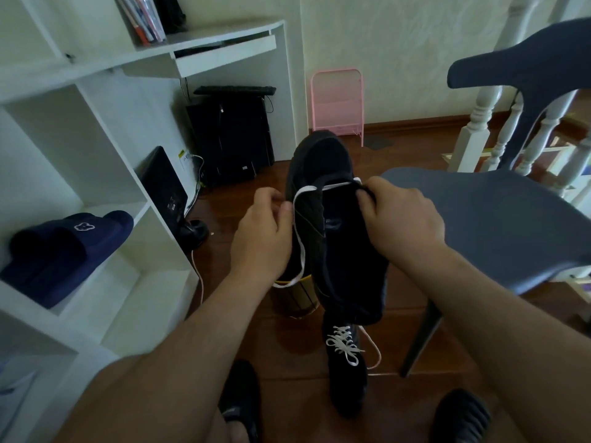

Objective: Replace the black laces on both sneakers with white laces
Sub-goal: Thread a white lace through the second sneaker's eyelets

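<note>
Sneaker stuff first: the black low-top sneaker (323, 225) is held up in the air between both hands, toe pointing away, over the dark wooden floor (287, 375). The left hand (262, 238) has fingers curled in, pinching the flat white lace (300, 238) at the sneaker's left side; the lace crosses the lowest eyelets and its loose end trails down past the wrist. The right hand (403, 219) is curled too, pinching the sneaker's right edge at the eyelets, though I can't tell if the lace end is in that pinch as well, since the fingers cover it.

Below, on the floor, stands the second black sneaker with white laces tied in a bow (347, 362); the held sneaker's heel hides its top.

Around: a grey-blue plastic chair (499, 219) sits just right of the right hand, its seat edge close behind the knuckles. Behind the left wrist there's a small yellowish-rimmed bin (299, 298), mostly hidden by sneaker and arm. A white shelf unit (105, 174) fills the left side with navy slippers (64, 251) in one compartment. Further back, a black computer tower (230, 139) under the desk and a pink wire rack (337, 103) against the wall. White stair balusters (476, 123) stand behind the chair. Dark footwear at the bottom edge is cut off, hard to make out.
</note>
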`<state>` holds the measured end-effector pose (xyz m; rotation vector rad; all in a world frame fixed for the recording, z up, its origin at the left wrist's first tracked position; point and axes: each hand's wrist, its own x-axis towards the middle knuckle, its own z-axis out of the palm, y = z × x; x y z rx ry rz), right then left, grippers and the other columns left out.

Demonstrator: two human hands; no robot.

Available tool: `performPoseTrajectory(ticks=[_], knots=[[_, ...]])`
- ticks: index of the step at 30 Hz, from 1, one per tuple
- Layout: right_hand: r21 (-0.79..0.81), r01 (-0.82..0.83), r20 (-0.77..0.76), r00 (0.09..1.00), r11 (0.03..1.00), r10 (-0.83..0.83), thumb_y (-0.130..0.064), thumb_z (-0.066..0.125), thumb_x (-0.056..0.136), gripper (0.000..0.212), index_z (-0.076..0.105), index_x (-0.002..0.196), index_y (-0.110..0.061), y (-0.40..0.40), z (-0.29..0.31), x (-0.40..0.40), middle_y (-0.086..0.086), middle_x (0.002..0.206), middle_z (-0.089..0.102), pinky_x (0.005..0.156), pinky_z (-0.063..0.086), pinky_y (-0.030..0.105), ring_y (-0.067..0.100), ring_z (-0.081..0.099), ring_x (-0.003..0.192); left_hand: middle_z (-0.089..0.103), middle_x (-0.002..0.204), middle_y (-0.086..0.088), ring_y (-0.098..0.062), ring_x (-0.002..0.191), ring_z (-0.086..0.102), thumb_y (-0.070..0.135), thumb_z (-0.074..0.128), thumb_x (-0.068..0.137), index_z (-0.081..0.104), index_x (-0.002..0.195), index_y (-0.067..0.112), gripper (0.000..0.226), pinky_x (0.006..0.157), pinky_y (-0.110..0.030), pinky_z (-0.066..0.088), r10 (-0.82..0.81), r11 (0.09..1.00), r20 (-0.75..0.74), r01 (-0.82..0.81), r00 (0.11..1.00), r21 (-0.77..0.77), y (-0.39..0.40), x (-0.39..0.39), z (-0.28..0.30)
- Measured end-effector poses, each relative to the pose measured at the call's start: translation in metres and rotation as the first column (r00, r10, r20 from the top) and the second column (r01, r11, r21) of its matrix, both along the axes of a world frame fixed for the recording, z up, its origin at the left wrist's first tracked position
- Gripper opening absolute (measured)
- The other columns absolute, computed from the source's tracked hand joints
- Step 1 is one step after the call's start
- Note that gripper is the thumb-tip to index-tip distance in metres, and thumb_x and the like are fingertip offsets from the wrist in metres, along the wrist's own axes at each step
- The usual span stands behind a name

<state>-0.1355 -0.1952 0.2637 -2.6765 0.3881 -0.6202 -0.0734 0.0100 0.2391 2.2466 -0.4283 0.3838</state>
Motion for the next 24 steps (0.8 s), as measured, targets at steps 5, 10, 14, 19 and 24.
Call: performPoseTrajectory(ticks=[5, 10, 14, 19, 24], knots=[[-0.062, -0.008, -0.006, 1.0, 0.998, 0.008, -0.051, 0.031, 0.109, 0.035, 0.057, 0.114, -0.028, 0.011, 0.005, -0.002, -0.001, 0.078, 0.049, 0.049, 0.025, 0.029, 0.028, 0.045, 0.069, 0.053, 0.092, 0.01, -0.006, 0.083, 0.052, 0.052, 0.038, 0.11, 0.049, 0.1, 0.033, 0.024, 0.066, -0.033, 0.042, -0.086, 0.994, 0.133, 0.076, 0.987, 0.076, -0.002, -0.001, 0.0], [-0.03, -0.022, -0.022, 1.0, 0.999, 0.021, -0.052, 0.032, 0.108, 0.036, 0.059, 0.109, -0.029, 0.007, 0.004, -0.001, 0.003, 0.086, 0.059, 0.057, 0.037, 0.035, 0.032, 0.052, 0.075, 0.049, 0.075, 0.006, -0.01, 0.068, 0.049, 0.039, 0.043, 0.11, 0.043, 0.075, 0.032, 0.035, 0.058, -0.035, 0.036, -0.07, 0.996, 0.09, 0.064, 0.994, 0.065, 0.0, 0.0, 0.0], [0.012, 0.045, -0.018, 0.999, 0.999, -0.044, -0.052, 0.034, 0.106, 0.032, 0.057, 0.106, -0.03, -0.019, 0.012, 0.004, 0.009, 0.096, 0.064, 0.067, 0.045, 0.041, 0.038, 0.058, 0.085, 0.046, 0.067, 0.001, -0.016, 0.06, 0.042, 0.026, 0.043, 0.104, 0.044, 0.07, 0.022, 0.035, 0.058, -0.034, 0.032, 0.124, 0.99, -0.006, -0.124, 0.992, -0.072, 0.017, 0.007, 0.011], [0.092, 0.049, 0.057, 0.997, 0.995, -0.054, -0.049, 0.038, 0.106, 0.029, 0.057, 0.1, -0.03, -0.045, 0.019, 0.006, 0.007, 0.095, 0.064, 0.07, 0.043, 0.041, 0.033, 0.056, 0.084, 0.047, 0.064, -0.001, -0.021, 0.059, 0.045, 0.031, 0.047, 0.101, 0.049, 0.069, 0.018, 0.035, 0.061, -0.035, 0.035, 0.195, 0.978, -0.23, -0.173, 0.953, 0.114, 0.055, 0.026, 0.009], [0.146, -0.016, 0.091, 0.996, 0.989, 0.003, -0.049, 0.039, 0.106, 0.032, 0.063, 0.105, -0.026, -0.03, 0.018, 0.008, 0.004, 0.095, 0.066, 0.074, 0.052, 0.046, 0.033, 0.061, 0.088, 0.054, 0.066, 0.003, -0.021, 0.063, 0.05, 0.04, 0.049, 0.103, 0.064, 0.074, 0.026, 0.035, 0.065, -0.035, 0.039, 0.024, 0.979, -0.414, 0.063, 0.91, 0.195, 0.037, 0.014, -0.006]])
